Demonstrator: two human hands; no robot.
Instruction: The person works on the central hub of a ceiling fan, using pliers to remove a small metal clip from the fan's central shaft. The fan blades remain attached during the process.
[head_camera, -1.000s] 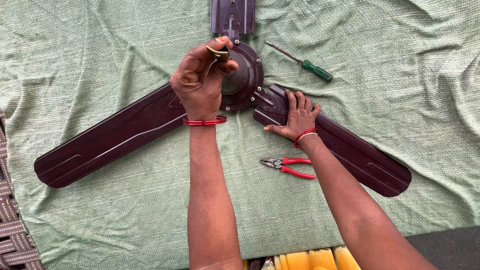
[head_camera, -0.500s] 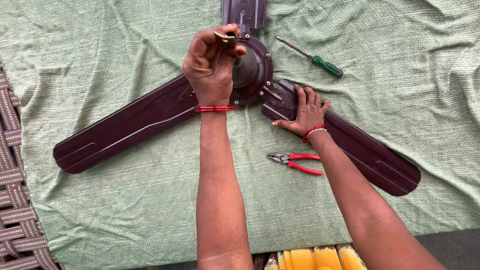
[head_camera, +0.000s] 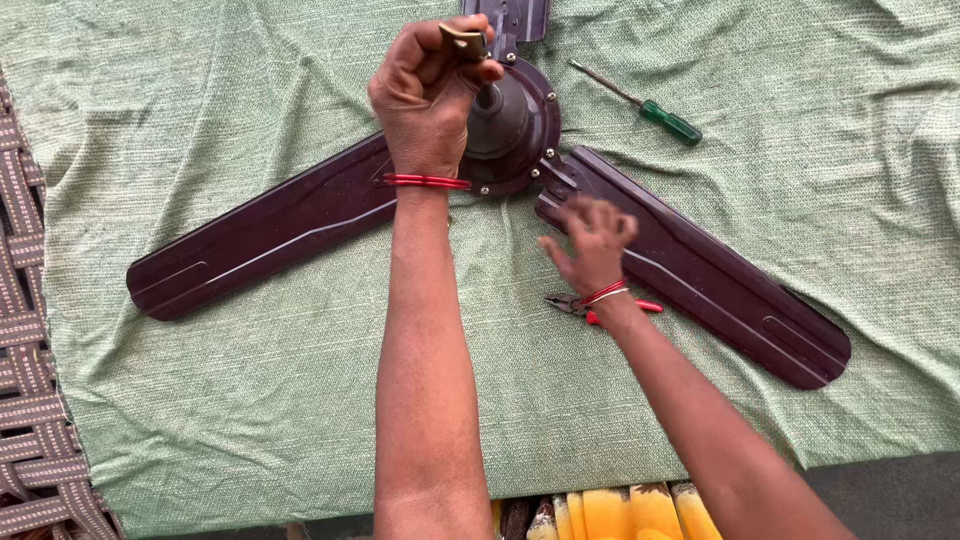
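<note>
Head view. A dark fan (head_camera: 520, 130) lies on a green cloth (head_camera: 200, 90), its hub far of centre. One blade (head_camera: 270, 235) runs left and near, another blade (head_camera: 700, 270) right and near; a third is cut off at the far edge. The cloth has bare room to the near side of both blades and at far left and far right. Its left edge gives way to a woven strap surface (head_camera: 25, 330), and its near edge ends above a yellow thing (head_camera: 610, 512).

The left hand (head_camera: 430, 90) is closed over the hub, pinching a small brass piece (head_camera: 462, 40) at its fingertips. The right hand (head_camera: 590, 245) hangs over the root of the right blade, fingers loosely spread and holding nothing.

Half a second ago the right hand lay flat on that blade; now it is lifted and motion-blurred. The left hand keeps its hold on the piece.

Red-handled pliers (head_camera: 625, 305) lie near the right wrist, partly hidden by it. A green-handled screwdriver (head_camera: 650, 108) lies right of the hub. The shape of the brass piece is hard to make out, and the hub's left side is hidden by the left hand.
</note>
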